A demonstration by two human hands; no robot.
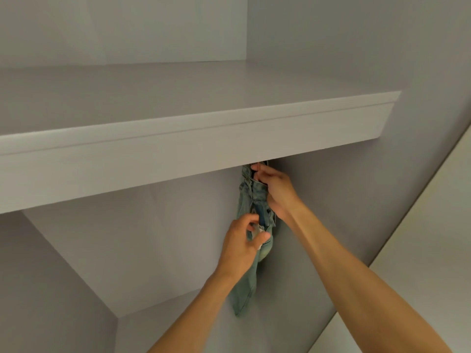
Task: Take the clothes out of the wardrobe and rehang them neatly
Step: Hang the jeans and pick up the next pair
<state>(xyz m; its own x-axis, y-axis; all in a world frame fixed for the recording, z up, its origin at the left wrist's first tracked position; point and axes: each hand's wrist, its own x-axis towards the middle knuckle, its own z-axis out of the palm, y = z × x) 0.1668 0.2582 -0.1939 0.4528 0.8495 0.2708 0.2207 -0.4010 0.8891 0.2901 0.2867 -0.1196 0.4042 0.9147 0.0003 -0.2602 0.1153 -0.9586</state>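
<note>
the pale jeans [246, 284] hang at the 5 o'clock end of the wardrobe, waistband tucked just under the shelf [178, 149]. the right hand [276, 192] pinches the waistband at 12 o'clock while the left hand [243, 244] pinches the fabric lower down. this looks like rehanging; next, check it hangs straight before letting go.

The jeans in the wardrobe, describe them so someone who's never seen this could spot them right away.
Find the thick grey shelf across the wardrobe. Just under its right end, faded blue-green jeans hang bunched, gripped by the right hand near the top and the left hand lower. They are the only clothing visible.
</note>
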